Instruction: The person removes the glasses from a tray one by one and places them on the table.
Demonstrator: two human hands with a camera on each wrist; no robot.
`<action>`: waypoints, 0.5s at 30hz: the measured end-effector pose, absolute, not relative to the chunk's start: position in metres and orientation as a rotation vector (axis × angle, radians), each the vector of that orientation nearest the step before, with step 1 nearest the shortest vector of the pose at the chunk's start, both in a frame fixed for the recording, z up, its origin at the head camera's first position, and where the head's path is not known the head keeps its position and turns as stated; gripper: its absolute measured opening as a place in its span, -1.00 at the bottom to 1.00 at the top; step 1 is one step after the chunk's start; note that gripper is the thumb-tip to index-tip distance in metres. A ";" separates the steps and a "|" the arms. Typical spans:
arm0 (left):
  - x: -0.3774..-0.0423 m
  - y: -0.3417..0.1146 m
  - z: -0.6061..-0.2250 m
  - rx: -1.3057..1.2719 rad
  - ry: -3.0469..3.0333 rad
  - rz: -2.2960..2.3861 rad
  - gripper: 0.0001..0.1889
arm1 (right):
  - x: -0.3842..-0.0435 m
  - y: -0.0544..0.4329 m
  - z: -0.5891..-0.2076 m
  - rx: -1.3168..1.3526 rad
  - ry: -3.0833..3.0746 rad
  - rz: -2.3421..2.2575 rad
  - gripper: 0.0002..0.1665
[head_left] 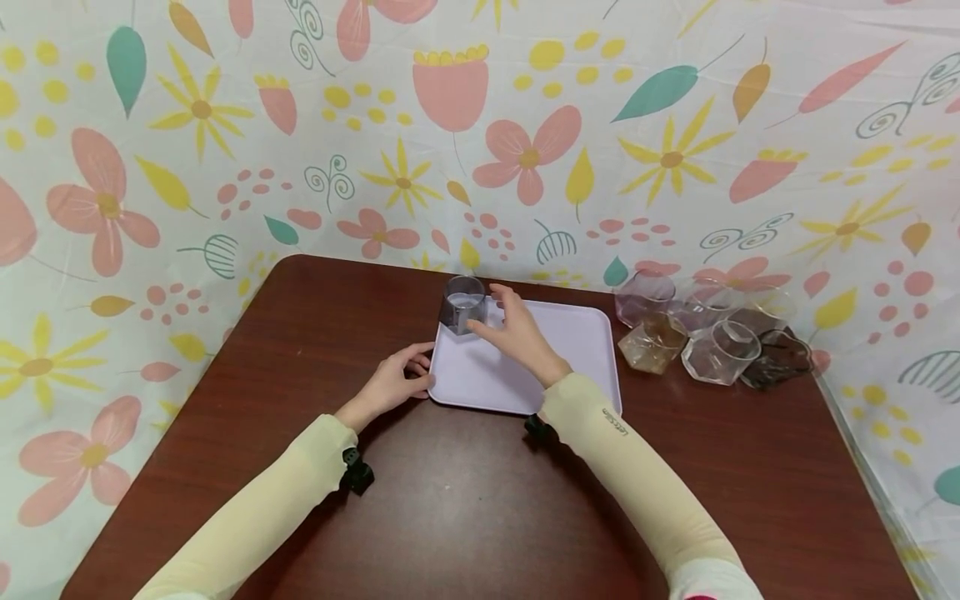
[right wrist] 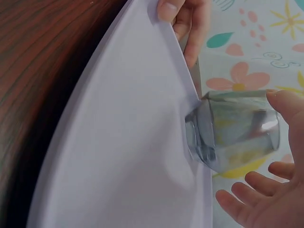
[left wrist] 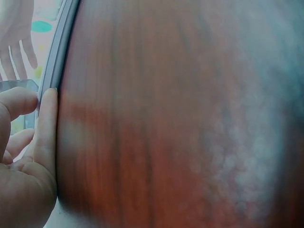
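Observation:
A clear grey, faceted drinking glass [head_left: 464, 307] stands upright at the far left corner of a pale lilac tray [head_left: 555, 358]. My right hand [head_left: 517, 333] is spread over the tray, just right of the glass. In the right wrist view the right hand [right wrist: 275, 190] has its fingers apart, and the thumb tip is at the glass's [right wrist: 242, 133] rim; whether it touches cannot be told. My left hand [head_left: 392, 381] holds the tray by its near left corner. The left wrist view shows thumb and forefinger of that hand [left wrist: 28, 156] against the tray's edge.
To the tray's right, several glasses are grouped near the back of the dark wooden table [head_left: 450, 508], among them an amber one [head_left: 647, 350], a clear one [head_left: 716, 357] and a dark brown one [head_left: 776, 362]. A floral cloth [head_left: 300, 167] hangs behind the table.

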State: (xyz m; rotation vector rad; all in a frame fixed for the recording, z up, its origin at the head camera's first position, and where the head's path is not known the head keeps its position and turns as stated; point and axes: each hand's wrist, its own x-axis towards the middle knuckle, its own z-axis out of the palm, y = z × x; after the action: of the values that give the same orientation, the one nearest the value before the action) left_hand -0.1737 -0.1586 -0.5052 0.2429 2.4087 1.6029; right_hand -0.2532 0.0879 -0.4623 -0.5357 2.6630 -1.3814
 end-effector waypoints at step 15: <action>-0.174 -0.158 -0.506 0.236 2.407 1.610 -0.36 | -0.263 0.060 -0.470 -0.450 2.663 -1.420 0.04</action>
State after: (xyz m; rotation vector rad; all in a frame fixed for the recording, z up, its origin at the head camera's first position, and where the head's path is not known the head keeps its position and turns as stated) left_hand -0.1742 -0.1581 -0.5063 0.2364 2.4070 1.6098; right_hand -0.2631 0.0597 -0.4700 -0.4500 2.6628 -1.4203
